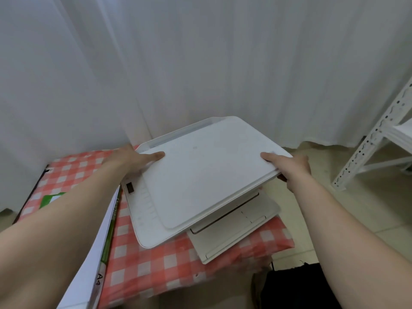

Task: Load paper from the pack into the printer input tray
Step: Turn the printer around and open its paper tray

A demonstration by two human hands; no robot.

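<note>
Head view. The printer (pixel 200 175) is a white flat-topped unit. It stands on a table covered with a red-and-white checked cloth (pixel 145 270), close to a white curtain (pixel 200 63). A flat tray (pixel 234 239) extends from the front of the printer, toward the person, over the cloth.

The left hand (pixel 131 159) grasps the left rear corner of the printer. Its thumb lies flat on the lid; its fingers are hidden behind the side. The right hand (pixel 292 168) grasps the right edge of the printer. Its thumb lies on top, and its fingers curl under the edge.

The paper pack (pixel 104 253) lies on the cloth just beside the left side of the printer. It is white with green print and the marking "A4". The left forearm passes over it.

A white metal rack (pixel 367 141) stands on the floor to the right, well apart from the table. A dark object (pixel 296 286) sits at the lower right.
</note>
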